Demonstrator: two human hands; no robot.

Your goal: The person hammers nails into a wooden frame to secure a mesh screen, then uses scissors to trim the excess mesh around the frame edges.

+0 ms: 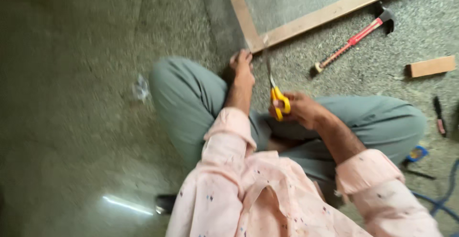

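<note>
- Currently right hand [299,109] grips yellow-handled metal scissors [278,100], blades pointing toward corner of pale wooden rectangular frame [306,22] on floor.
- Left hand [242,68] presses down beside that corner, fingers curled; its hold unclear.
- Best kept steady: blades close to corner, left hand clear of them.

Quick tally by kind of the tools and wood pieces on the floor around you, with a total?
Scissors, yellow handles, in the right hand: 1
Hammer, red grip: 1
Wooden frame, left hand near its corner: 1
Loose wooden block: 1
Small dark hand tool at the right edge, kind unclear: 1
Total: 5
</note>
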